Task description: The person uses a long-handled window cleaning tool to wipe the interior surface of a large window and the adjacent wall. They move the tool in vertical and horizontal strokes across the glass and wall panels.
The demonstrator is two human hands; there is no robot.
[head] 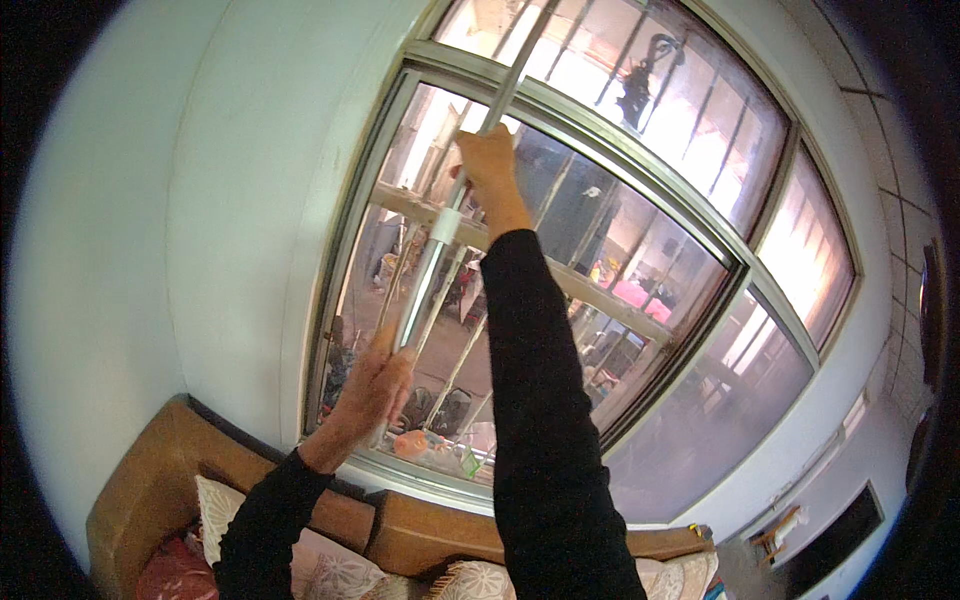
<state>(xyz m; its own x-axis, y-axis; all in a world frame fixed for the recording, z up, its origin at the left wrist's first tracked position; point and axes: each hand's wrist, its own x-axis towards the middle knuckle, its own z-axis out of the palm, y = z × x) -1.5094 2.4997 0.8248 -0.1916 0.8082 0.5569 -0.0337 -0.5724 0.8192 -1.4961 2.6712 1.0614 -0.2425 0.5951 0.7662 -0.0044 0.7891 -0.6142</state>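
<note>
Before the window stands a telescopic metal pole (421, 289), slanted up to the right. My left hand (373, 386) is wrapped around its thick lower section. Higher up, my right hand (491, 161) grips the thinner upper section, above a white plastic collar (445, 226). The pole's upper end runs out at the top of the picture, so whatever it carries is hidden from me. Behind both hands is a sliding window (645, 247) in a metal frame (637, 161), with bars beyond the glass. Black sleeves cover both my arms.
Below the window runs a brown sofa back (435, 517) with patterned cushions (337, 566) against it. A pale wall (247, 210) borders the window on the left. A dark clump (637, 90) shows at the upper pane. Orange fruit-like things (411, 444) lie near the sill.
</note>
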